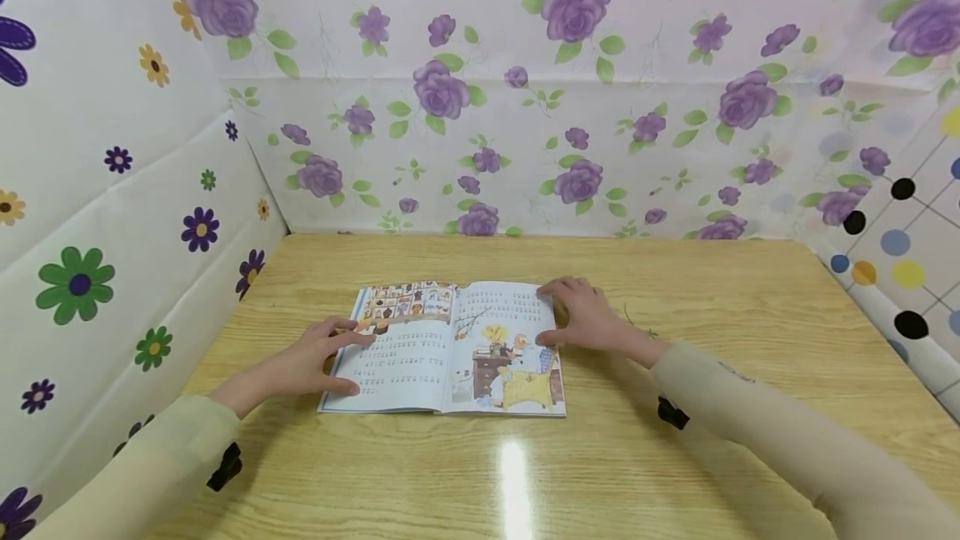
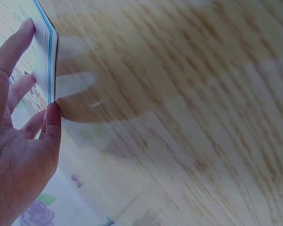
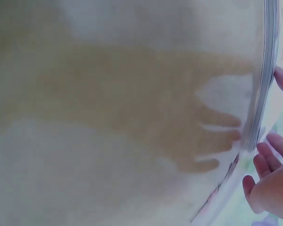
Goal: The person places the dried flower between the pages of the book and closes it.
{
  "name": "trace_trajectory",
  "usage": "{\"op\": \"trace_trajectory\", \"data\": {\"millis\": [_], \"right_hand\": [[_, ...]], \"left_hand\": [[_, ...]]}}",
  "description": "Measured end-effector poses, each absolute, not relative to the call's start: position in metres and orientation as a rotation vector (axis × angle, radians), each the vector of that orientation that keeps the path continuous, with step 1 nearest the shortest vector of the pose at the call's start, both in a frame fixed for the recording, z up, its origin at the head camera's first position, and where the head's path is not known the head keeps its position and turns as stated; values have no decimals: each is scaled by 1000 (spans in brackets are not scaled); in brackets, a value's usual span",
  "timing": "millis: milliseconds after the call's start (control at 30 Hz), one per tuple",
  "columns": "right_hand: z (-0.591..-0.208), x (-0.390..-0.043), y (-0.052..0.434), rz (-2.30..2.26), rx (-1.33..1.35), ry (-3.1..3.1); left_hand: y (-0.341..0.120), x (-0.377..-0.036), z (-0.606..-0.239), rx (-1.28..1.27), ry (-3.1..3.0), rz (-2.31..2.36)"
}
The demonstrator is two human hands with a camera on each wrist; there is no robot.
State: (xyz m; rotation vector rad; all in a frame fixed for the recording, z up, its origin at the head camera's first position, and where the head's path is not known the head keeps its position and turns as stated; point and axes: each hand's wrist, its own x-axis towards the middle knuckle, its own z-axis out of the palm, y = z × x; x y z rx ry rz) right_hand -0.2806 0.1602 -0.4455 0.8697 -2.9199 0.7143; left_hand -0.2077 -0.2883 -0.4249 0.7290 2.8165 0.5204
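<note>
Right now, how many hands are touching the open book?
2. The left hand rests its fingers on the left page of the open book; the right hand rests on the right page's outer edge. Both lie flat on the wooden table.

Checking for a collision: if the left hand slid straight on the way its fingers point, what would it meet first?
The left hand points across the open book; probably it would meet the right hand first, resting at the book's far edge.
</note>
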Motion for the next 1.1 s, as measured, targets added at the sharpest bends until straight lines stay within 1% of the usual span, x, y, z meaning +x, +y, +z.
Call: {"op": "trace_trajectory", "data": {"millis": [167,367,667,1100], "right_hand": [[-441,-298,163,667,844,-3004],[-436,-310,165,700,851,-3073],[-440,-313,166,719,887,-3047],[-442,-316,166,706,887,-3056]], "left_hand": [[-289,-208,-426,740,2814,521],[-289,-208,-427,748,2815,516],[-287,-205,-421,745,2812,553],[-290,-207,-425,751,2815,547]]}}
